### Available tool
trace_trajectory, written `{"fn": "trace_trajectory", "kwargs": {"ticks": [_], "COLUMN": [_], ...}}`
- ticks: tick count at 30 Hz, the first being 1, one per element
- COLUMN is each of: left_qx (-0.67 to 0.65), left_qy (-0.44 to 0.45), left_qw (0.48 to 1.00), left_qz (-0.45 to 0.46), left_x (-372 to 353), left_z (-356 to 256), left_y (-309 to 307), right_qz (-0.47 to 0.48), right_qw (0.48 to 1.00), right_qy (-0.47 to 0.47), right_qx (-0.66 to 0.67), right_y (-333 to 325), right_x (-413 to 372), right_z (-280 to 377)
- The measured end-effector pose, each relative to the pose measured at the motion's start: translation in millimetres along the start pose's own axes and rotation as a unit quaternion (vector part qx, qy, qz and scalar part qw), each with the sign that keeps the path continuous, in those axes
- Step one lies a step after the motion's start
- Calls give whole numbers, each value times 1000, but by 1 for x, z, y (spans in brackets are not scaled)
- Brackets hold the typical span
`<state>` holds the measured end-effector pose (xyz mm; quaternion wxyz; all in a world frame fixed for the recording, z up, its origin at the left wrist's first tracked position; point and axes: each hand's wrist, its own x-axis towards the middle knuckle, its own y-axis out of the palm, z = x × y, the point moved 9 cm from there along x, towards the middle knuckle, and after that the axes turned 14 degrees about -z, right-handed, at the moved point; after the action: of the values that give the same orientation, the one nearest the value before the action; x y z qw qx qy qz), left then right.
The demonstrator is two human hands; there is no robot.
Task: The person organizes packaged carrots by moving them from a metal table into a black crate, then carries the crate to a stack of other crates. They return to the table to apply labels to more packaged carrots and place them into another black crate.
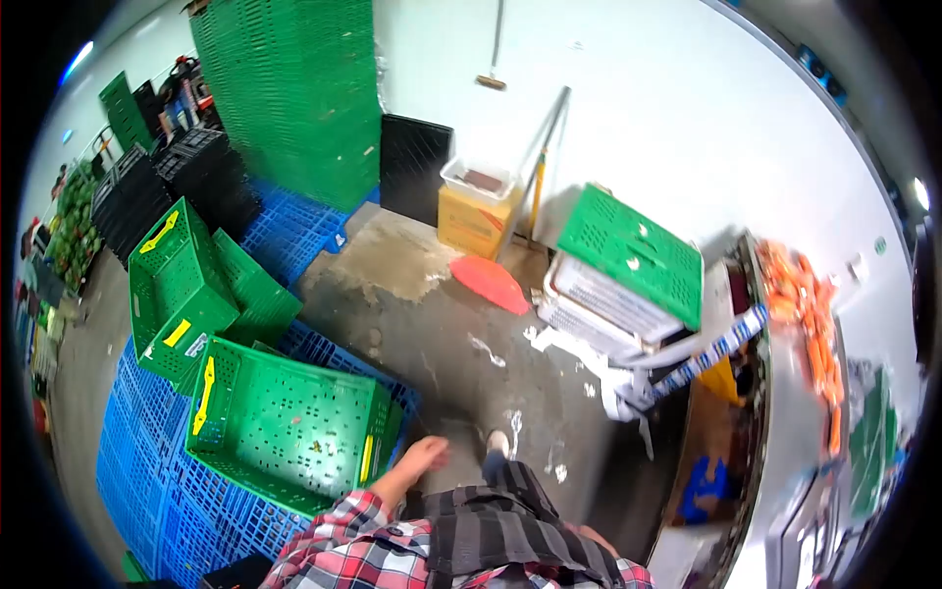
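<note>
My left hand [426, 456] is low in the middle of the view, just right of an empty green crate [294, 417] with yellow handles. It does not touch the crate, and its fingers look curled but are blurred. My right hand is hidden below the plaid sleeve and dark apron [510, 535]. The crate lies on blue pallets [211, 476]. Behind it, a second green crate [182, 285] leans at the left against another green one.
Tall green crates [289, 88] and black crates [201, 162] stand back left. A carton [473, 218], a red piece [491, 283] on the floor and a green-topped crate stack [633, 250] lie ahead. Right, bagged carrots [805, 314] rest on a metal table [785, 412].
</note>
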<state>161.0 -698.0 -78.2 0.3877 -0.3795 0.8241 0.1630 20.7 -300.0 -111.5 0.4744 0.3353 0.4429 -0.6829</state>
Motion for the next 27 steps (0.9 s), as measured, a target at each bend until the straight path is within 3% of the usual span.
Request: {"fn": "trace_trajectory", "kwargs": {"ticks": [2, 3, 4, 5, 7, 9, 11, 12, 15, 17, 18, 21, 22, 24, 25, 27], "left_qx": [18, 27, 27, 51, 3, -154, -97, -64, -19, -75, -216, -219, -257, -346, -296, -365], "left_qy": [-46, -20, -39, -14, 5, -44, -41, -42, 84, 20, -36, 5, -11, -27, -54, -87], "left_qw": [998, 998, 992, 993, 984, 949, 957, 961, 932, 939, 925, 915, 913, 895, 897, 862], "left_qz": [-24, -56, -113, -103, -177, -271, -270, -267, -351, -334, -309, -339, -315, -280, -323, -340], "left_x": [24, 19, 23, 44, 54, 73, 128, 138, 200, 237, 249, 259, 274, 311, 294, 312], "left_z": [16, -1, -2, 10, -6, -14, 2, -30, -117, -162, -182, -272, -265, -241, -263, -214], "left_y": [-22, -30, -44, -57, -79, -93, -104, -109, -155, -185, -190, -222, -226, -238, -246, -259], "right_qz": [17, 23, -30, -80, -116, -144, -80, -58, -3, 46, 105, 99, 58, 202, 190, 140], "right_qw": [998, 994, 960, 872, 815, 868, 898, 902, 897, 894, 875, 874, 858, 899, 952, 965], "right_qy": [20, 50, -114, -275, -436, -423, -366, -369, -394, -392, -415, -384, -426, -308, -212, -217], "right_qx": [-61, -94, -254, -398, -364, -217, -230, -218, -200, -212, -227, -282, -281, -237, -115, -51], "right_y": [-58, -88, -115, -132, -158, -179, -157, -143, -122, -108, -98, -115, -117, -121, -132, -160], "right_x": [51, 72, 127, 172, 200, 210, 257, 263, 290, 327, 347, 381, 428, 463, 489, 500], "right_z": [74, 122, 158, 198, 322, 447, 523, 552, 654, 659, 668, 732, 739, 783, 796, 863]}}
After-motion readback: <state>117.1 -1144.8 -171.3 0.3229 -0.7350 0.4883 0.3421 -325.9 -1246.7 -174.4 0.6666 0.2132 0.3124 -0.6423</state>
